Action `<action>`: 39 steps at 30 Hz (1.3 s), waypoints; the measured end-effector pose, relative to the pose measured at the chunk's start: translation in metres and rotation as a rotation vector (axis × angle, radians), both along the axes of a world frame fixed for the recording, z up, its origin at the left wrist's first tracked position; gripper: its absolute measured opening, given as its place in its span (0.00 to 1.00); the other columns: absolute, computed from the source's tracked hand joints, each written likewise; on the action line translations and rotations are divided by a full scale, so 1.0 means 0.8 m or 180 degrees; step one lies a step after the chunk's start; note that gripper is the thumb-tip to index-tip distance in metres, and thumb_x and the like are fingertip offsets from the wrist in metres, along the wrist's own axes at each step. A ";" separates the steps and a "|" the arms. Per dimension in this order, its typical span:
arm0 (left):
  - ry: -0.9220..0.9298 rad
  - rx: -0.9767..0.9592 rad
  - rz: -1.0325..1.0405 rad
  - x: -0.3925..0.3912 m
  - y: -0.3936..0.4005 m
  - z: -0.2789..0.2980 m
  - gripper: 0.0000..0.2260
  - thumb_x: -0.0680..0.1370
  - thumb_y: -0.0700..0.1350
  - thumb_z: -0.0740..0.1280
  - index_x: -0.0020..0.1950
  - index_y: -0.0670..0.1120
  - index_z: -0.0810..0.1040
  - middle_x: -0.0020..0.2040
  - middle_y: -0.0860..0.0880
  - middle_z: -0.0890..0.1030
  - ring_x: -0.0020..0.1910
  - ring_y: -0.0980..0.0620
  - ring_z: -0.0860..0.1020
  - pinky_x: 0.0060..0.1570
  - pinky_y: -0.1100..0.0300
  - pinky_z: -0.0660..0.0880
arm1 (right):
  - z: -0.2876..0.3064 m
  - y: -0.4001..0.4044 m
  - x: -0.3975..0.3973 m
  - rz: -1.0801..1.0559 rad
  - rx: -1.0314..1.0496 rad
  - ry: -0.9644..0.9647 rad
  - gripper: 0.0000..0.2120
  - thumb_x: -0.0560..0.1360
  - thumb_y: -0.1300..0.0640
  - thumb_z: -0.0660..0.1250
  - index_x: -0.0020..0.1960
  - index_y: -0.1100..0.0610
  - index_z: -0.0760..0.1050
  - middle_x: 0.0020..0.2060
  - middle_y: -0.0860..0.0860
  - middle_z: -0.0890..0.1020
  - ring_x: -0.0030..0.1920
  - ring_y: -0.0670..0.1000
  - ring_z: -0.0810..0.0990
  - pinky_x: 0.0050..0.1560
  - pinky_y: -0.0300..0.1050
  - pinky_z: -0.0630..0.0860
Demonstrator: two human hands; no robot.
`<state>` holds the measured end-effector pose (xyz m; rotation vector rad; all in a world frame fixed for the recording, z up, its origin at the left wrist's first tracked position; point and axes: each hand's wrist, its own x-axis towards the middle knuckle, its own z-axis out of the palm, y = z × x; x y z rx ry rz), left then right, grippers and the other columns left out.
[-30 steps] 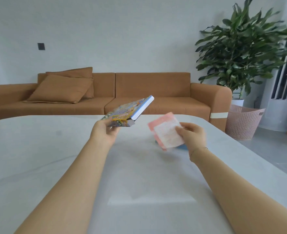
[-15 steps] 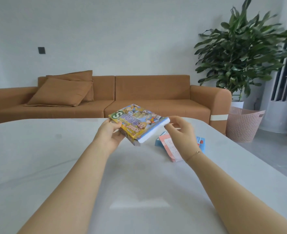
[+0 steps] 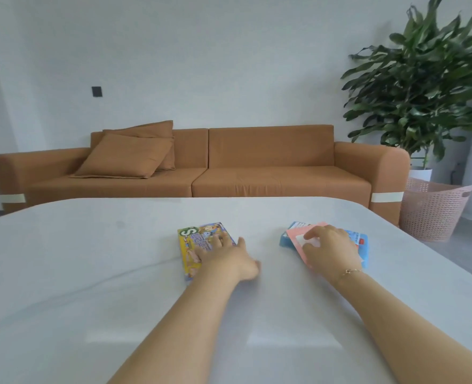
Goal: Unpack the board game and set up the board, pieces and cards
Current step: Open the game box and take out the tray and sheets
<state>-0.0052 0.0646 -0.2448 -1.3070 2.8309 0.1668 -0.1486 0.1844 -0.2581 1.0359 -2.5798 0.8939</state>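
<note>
Resting flat on the white counter (image 3: 90, 273), one yellow game box (image 3: 198, 245) is covered at its near right part by the left hand (image 3: 226, 259), whose fingers are spread and laid straight over the lid, nothing being clasped. One blue box (image 3: 356, 242) is seen under and beyond the right hand (image 3: 330, 249), and one pink card packet (image 3: 298, 242) is laid on top of it, tilted across its near left corner. The right grip is set over the packet with its fingers bent down onto it; whether the packet is pinched or only pressed cannot be told. One thin bracelet (image 3: 349, 272) is worn on the right wrist.

Two boxes and one packet are counted in all. A bare strip of counter is left between the two hands, and the boxes are kept well apart. Wide open surface is found to the left of the left grip and toward the person from both grips. The far rounded edge of the counter is seen beyond the boxes, and its right edge lies near the blue box.

Beyond the far edge, one brown sofa (image 3: 257, 162) with two cushions (image 3: 129, 153), one potted plant (image 3: 423, 87) and one pink basket (image 3: 434, 212) are seen.
</note>
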 end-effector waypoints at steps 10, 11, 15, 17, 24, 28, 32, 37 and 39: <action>0.0417 -0.0376 0.0532 0.058 -0.101 -0.017 0.24 0.80 0.39 0.50 0.76 0.51 0.59 0.79 0.50 0.50 0.78 0.50 0.47 0.72 0.37 0.44 | -0.002 0.002 0.012 0.0190 0.0502 0.0250 0.15 0.70 0.46 0.68 0.55 0.47 0.77 0.61 0.50 0.75 0.61 0.53 0.71 0.57 0.46 0.68; 0.0507 -0.0406 0.0681 0.065 -0.112 -0.017 0.23 0.79 0.40 0.51 0.74 0.50 0.63 0.78 0.49 0.55 0.77 0.49 0.52 0.72 0.37 0.45 | -0.002 0.002 0.014 0.0217 0.0598 0.0288 0.16 0.69 0.45 0.68 0.56 0.47 0.76 0.61 0.50 0.74 0.61 0.53 0.71 0.57 0.46 0.68; 0.0624 -0.0218 0.1292 0.095 -0.142 -0.008 0.16 0.78 0.41 0.55 0.62 0.50 0.75 0.64 0.49 0.75 0.67 0.47 0.69 0.71 0.40 0.49 | 0.001 0.006 0.017 0.0083 0.0517 0.0066 0.25 0.70 0.51 0.69 0.66 0.49 0.72 0.66 0.50 0.71 0.65 0.54 0.69 0.62 0.49 0.67; 0.0553 -0.0249 0.1475 0.104 -0.145 -0.005 0.14 0.78 0.42 0.56 0.60 0.51 0.74 0.63 0.50 0.75 0.68 0.47 0.68 0.71 0.40 0.51 | 0.005 0.009 0.016 0.0101 0.0331 -0.0212 0.27 0.68 0.56 0.70 0.66 0.51 0.72 0.65 0.52 0.74 0.63 0.56 0.72 0.62 0.51 0.69; 0.1014 -0.0897 0.0692 0.061 -0.094 -0.010 0.21 0.74 0.39 0.60 0.66 0.52 0.74 0.78 0.45 0.54 0.78 0.47 0.42 0.69 0.33 0.36 | 0.009 0.016 0.011 -0.0041 -0.0283 -0.0481 0.15 0.71 0.63 0.65 0.56 0.55 0.80 0.54 0.56 0.81 0.54 0.59 0.78 0.46 0.43 0.70; 0.1570 -0.0389 -0.0096 0.015 -0.055 -0.025 0.21 0.76 0.38 0.59 0.68 0.52 0.72 0.76 0.49 0.61 0.76 0.53 0.54 0.73 0.43 0.37 | 0.032 0.035 -0.013 -0.0172 -0.1837 -0.1136 0.08 0.69 0.48 0.72 0.40 0.53 0.82 0.35 0.48 0.83 0.38 0.51 0.79 0.38 0.43 0.71; 0.1506 -0.0106 -0.1217 -0.055 -0.007 -0.014 0.23 0.77 0.41 0.61 0.72 0.54 0.66 0.76 0.52 0.60 0.76 0.55 0.53 0.72 0.41 0.35 | 0.037 0.044 -0.028 -0.0154 -0.3183 -0.1522 0.07 0.69 0.63 0.66 0.40 0.53 0.80 0.33 0.47 0.79 0.39 0.50 0.75 0.42 0.42 0.72; 0.1435 0.0606 -0.1300 -0.110 0.029 -0.022 0.26 0.76 0.45 0.61 0.74 0.56 0.61 0.76 0.53 0.59 0.76 0.54 0.53 0.74 0.43 0.38 | 0.033 0.041 -0.042 -0.0141 -0.3660 -0.1656 0.17 0.68 0.69 0.61 0.35 0.49 0.82 0.41 0.43 0.83 0.39 0.48 0.77 0.41 0.46 0.72; 0.1363 0.0293 -0.1296 -0.111 0.031 -0.030 0.22 0.78 0.47 0.59 0.72 0.57 0.65 0.73 0.53 0.67 0.73 0.53 0.61 0.74 0.45 0.43 | 0.029 0.039 -0.052 -0.0371 -0.3671 -0.1550 0.19 0.67 0.67 0.64 0.31 0.44 0.82 0.49 0.42 0.80 0.49 0.46 0.78 0.46 0.47 0.74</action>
